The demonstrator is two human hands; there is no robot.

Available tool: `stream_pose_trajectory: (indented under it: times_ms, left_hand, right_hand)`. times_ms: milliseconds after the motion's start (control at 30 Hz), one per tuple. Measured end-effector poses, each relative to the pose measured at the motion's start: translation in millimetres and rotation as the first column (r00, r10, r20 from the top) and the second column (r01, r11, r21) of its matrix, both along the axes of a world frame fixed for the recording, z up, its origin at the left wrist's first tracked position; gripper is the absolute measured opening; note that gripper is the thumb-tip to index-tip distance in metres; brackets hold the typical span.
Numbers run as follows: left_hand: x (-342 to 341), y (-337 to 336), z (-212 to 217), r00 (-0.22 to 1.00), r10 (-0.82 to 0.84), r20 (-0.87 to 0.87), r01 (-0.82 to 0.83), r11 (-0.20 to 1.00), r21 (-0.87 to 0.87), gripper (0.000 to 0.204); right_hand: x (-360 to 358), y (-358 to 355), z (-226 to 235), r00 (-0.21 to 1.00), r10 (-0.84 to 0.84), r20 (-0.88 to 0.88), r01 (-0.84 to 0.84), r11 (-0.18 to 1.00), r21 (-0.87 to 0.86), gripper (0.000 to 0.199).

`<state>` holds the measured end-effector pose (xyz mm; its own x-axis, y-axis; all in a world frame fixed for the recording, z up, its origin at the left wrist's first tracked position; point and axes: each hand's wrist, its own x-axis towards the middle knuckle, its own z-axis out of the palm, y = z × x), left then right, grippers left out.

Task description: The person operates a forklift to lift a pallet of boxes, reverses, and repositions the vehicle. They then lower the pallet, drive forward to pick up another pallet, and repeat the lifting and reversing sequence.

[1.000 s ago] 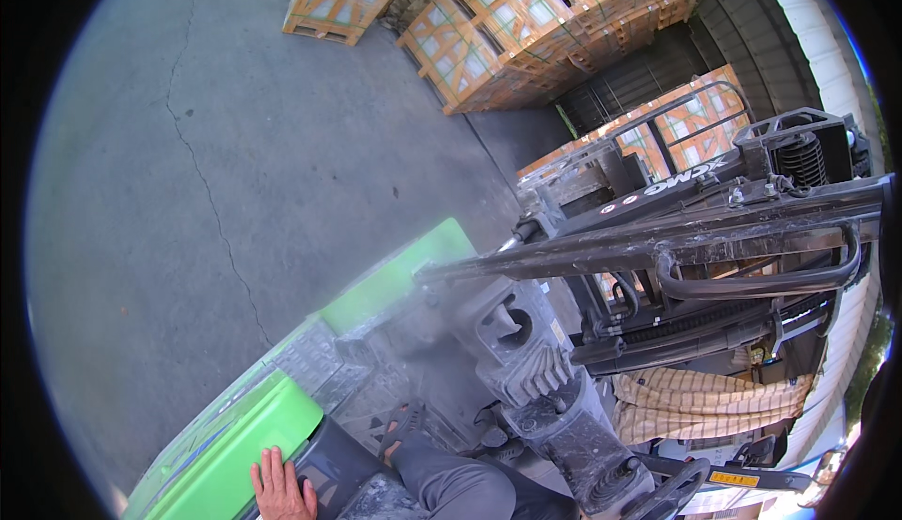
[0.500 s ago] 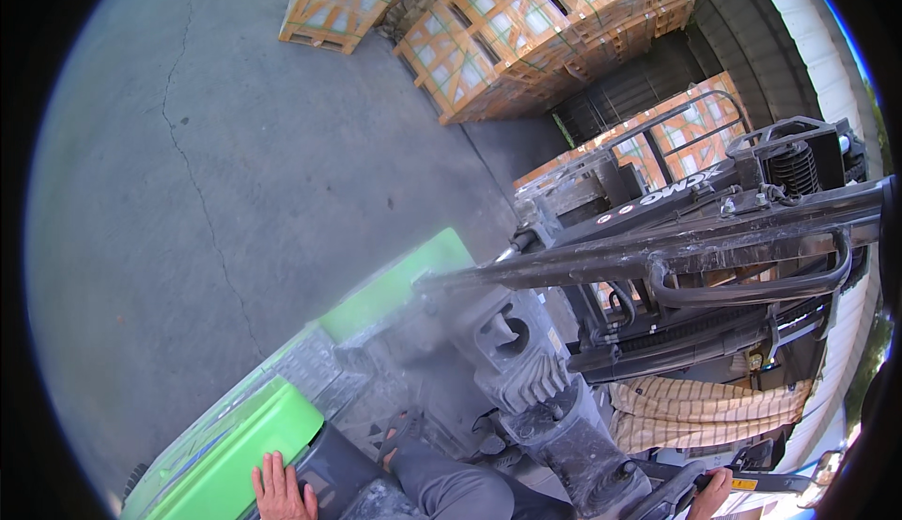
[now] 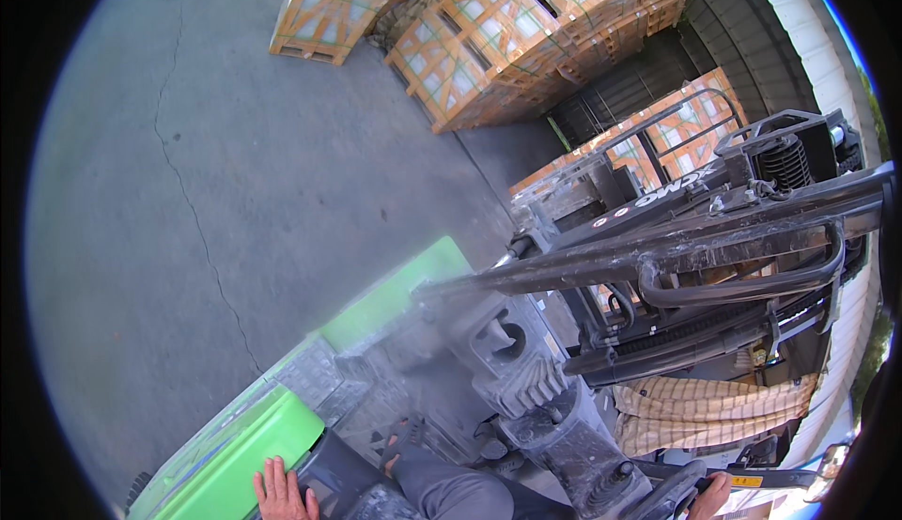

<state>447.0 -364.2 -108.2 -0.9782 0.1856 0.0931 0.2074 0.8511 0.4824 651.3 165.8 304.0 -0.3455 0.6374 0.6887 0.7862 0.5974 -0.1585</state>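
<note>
My left hand [image 3: 281, 494] lies flat on the edge of a bright green body panel [image 3: 235, 445] of a forklift, its fingers stretched out and slightly apart. At the lower right, my right hand [image 3: 711, 496] is closed around a black curved part [image 3: 672, 494] that looks like the steering wheel. Part of its grip is hidden by that black part. Between the hands are my legs in dark grey trousers [image 3: 460, 492] and a dusty grey console [image 3: 550, 417] with a ribbed boot.
Dark mast rails [image 3: 658, 262] and hoses fill the right side. Strapped wooden crates [image 3: 536, 41] are stacked at the back, with another crate stack [image 3: 334, 8] left of them. Cracked concrete floor [image 3: 122, 238] spreads left. A tan striped cloth [image 3: 714, 412] hangs low at right.
The crates and floor crack have shifted slightly left in the picture, with the crates a little lower. Both hands keep their places.
</note>
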Motion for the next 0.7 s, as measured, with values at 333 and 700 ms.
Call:
stream_pose_trajectory:
  times_ms: [333, 700]
  left_hand:
    - [4.2, 1.9, -7.0, 1.0, 0.008, -0.022, -0.009, 1.0, -0.03, 0.053]
    - [0.7, 3.3, -7.5, 1.0, -0.012, 0.027, 0.013, 0.999, -0.043, 0.054]
  right_hand:
    - [-25.1, -30.8, -13.3, 0.997, 0.064, 0.047, -0.066, 0.997, 0.041, 0.037]
    - [-67.4, -72.4, -13.9, 0.952, 0.306, -0.007, -0.303, 0.947, 0.101, 0.021]
